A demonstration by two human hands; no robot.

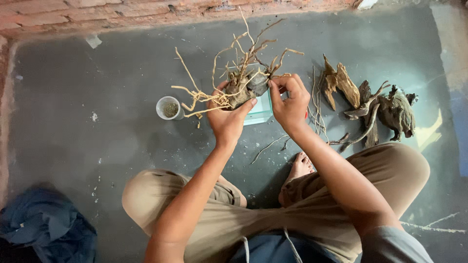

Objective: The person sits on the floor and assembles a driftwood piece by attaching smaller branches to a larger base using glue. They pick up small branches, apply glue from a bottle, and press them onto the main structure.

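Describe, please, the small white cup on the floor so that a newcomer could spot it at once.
Start at the brick wall along the top and come down onto the grey floor. Left of the left hand, which holds a branching root piece, stands the small white cup. It is the only round, pale container there, with greenish bits inside, unlike the dark driftwood lying at the right.

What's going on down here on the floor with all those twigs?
A person sits on the grey floor holding a dark lump with pale roots in both hands. The left hand grips it from below, while the right hand pinches at its side. Under it stands a small glass tank. A white cup sits to the left, and pieces of driftwood lie to the right.
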